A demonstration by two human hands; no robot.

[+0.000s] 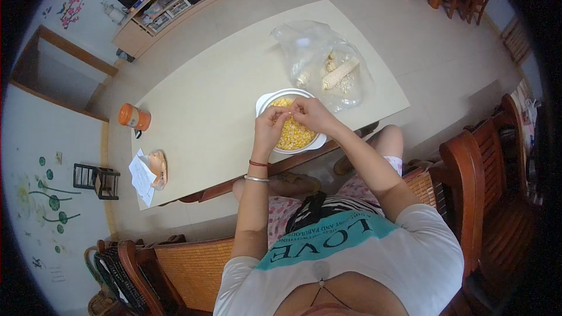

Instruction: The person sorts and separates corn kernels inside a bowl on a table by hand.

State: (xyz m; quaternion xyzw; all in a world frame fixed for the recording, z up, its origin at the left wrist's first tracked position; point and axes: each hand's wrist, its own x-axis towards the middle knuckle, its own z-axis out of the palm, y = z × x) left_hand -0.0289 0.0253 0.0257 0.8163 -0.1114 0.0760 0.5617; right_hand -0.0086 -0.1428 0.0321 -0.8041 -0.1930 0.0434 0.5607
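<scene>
A white bowl with side handles (261, 104) stands near the table's front edge, filled with yellow corn kernels (295, 136). Both hands are over it, fingertips meeting above the kernels. My left hand (270, 127) is closed in a pinch, and my right hand (311, 114) pinches from the other side. Whatever lies between the fingertips is too small to make out. Just beyond the bowl, a clear plastic bag (298, 38) lies spread out, with a stripped corn cob (341, 74) and pale scraps on it.
On the cream table (205, 99), an orange-lidded jar (134, 117) stands at the left edge. White papers (142, 177) and a packet (158, 169) lie at the near left corner. Wooden chairs (468, 169) flank me, and a TV cabinet (175, 6) stands across the room.
</scene>
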